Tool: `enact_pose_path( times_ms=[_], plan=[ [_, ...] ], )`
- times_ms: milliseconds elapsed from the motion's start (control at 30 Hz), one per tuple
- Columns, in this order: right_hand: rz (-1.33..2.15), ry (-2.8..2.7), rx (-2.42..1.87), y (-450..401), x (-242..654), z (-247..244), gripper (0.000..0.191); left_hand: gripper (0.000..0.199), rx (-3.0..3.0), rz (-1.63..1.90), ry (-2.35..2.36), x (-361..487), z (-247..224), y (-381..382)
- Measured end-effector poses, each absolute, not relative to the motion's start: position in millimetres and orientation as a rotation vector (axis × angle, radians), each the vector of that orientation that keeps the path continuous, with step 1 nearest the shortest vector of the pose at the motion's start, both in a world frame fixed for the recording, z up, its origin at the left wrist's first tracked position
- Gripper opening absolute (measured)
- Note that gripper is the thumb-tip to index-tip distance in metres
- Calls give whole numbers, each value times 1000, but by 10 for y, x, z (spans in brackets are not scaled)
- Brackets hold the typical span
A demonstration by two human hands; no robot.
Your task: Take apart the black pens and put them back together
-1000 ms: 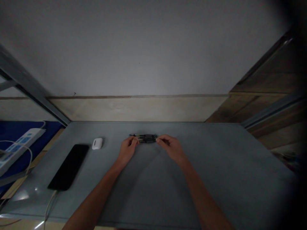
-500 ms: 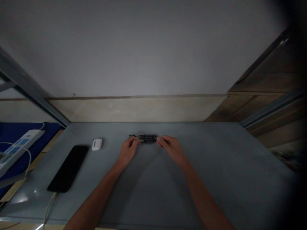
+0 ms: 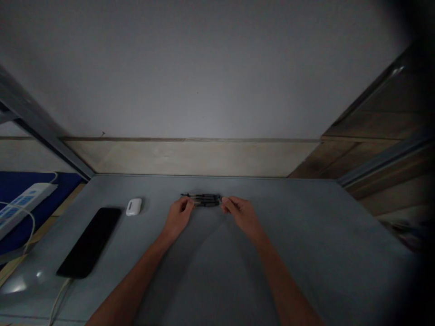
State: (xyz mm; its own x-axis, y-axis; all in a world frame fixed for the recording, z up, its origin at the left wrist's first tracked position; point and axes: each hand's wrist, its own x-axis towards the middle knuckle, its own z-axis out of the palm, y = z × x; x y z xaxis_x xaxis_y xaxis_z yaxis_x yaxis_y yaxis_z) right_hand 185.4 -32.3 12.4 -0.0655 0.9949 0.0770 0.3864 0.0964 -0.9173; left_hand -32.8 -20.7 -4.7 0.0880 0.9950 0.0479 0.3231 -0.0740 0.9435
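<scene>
Several slim dark pens [image 3: 206, 199] lie side by side on the grey tabletop [image 3: 210, 262], pointing left and right. My left hand [image 3: 178, 214] is closed in a pinch at the near side of their left ends, thumb and forefinger together. At the opposite ends, my right hand [image 3: 240, 214] is also closed, with its fingertips against the pens' right tips. The pens look dark with paler metallic parts toward the left; finer detail is too dim to make out.
Left of my hands are a white earbud case [image 3: 133, 207] and a black phone [image 3: 90, 242] with a white cable [image 3: 60, 296]. Beyond the left edge, a white power strip [image 3: 23, 206] rests on blue cloth. A wall [image 3: 190, 156] and metal posts border the table.
The view has shifted slightly, so the table's things sit a little further left and lower. Both hands stay at the pens' ends, the right fingers bent slightly more.
</scene>
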Motion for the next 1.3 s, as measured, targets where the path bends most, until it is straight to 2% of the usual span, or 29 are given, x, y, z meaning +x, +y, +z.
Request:
enact_pose_path(
  times_ms=[67,300,433,600,833,1000,1133,1300],
  plan=[
    [949,-1589,-1412,-324,1855,133,41,26,1493,1014,1349,-321,-44,-211],
    [941,-1630,-1343,-317,1843,114,22,32,1452,1017,1375,-348,-85,-184],
    [938,-1605,-1352,-322,1831,109,22,34,1530,1027,1394,-357,-89,-185],
    [970,-1605,-1396,-324,1841,107,38,27,1554,1045,1327,-327,-89,-205],
    [912,-1614,-1326,-311,1825,84,21,31,1558,1020,1371,-349,-42,-203],
    [909,-1589,-1339,-324,1777,92,23,30,1623,1037,1392,-374,2,-210],
    [915,-1596,-1361,-331,1771,95,37,24,1607,1063,1348,-361,-31,-213],
    [862,-1613,-1332,-315,1784,68,24,32,1555,1030,1323,-364,-34,-223]
  ],
)
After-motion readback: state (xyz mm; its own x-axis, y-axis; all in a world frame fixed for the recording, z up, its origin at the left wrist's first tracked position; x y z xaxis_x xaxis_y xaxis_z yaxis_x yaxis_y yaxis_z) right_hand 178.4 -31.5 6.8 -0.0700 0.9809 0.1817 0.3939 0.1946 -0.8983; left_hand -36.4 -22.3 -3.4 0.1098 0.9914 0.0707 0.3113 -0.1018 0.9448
